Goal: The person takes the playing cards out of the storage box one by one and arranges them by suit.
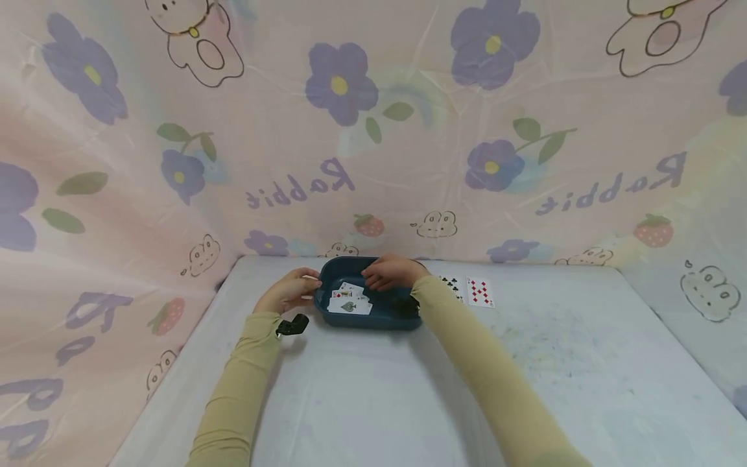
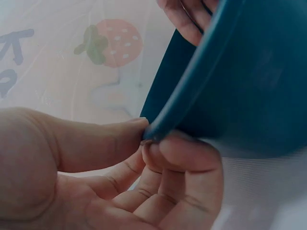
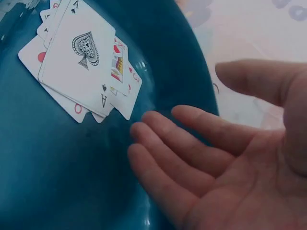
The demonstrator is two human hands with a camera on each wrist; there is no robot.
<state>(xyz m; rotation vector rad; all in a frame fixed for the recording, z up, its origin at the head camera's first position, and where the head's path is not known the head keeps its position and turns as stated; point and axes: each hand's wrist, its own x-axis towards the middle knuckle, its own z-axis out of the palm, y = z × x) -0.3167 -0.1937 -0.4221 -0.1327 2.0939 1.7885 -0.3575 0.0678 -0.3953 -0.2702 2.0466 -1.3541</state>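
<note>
A dark blue plastic basin (image 1: 373,320) stands on the table. My left hand (image 1: 288,291) pinches its left rim between thumb and fingers, as the left wrist view shows close up. Inside the basin lies a loose pile of playing cards (image 1: 350,302), with the ace of spades (image 3: 79,55) on top and red-marked cards sticking out below. Over the right part of the basin hangs my right hand (image 3: 220,158), its fingers relaxed and nothing between them. To the right of the basin, a ten of diamonds (image 1: 480,293) lies face up beside a clubs card (image 1: 452,287), which my right arm partly covers.
The white-covered table (image 1: 560,363) stretches to the right and in front. Close behind the basin hangs a patterned cloth (image 1: 408,175) with flowers and rabbits, which also closes off both sides. A black device (image 1: 293,325) sits at my left wrist.
</note>
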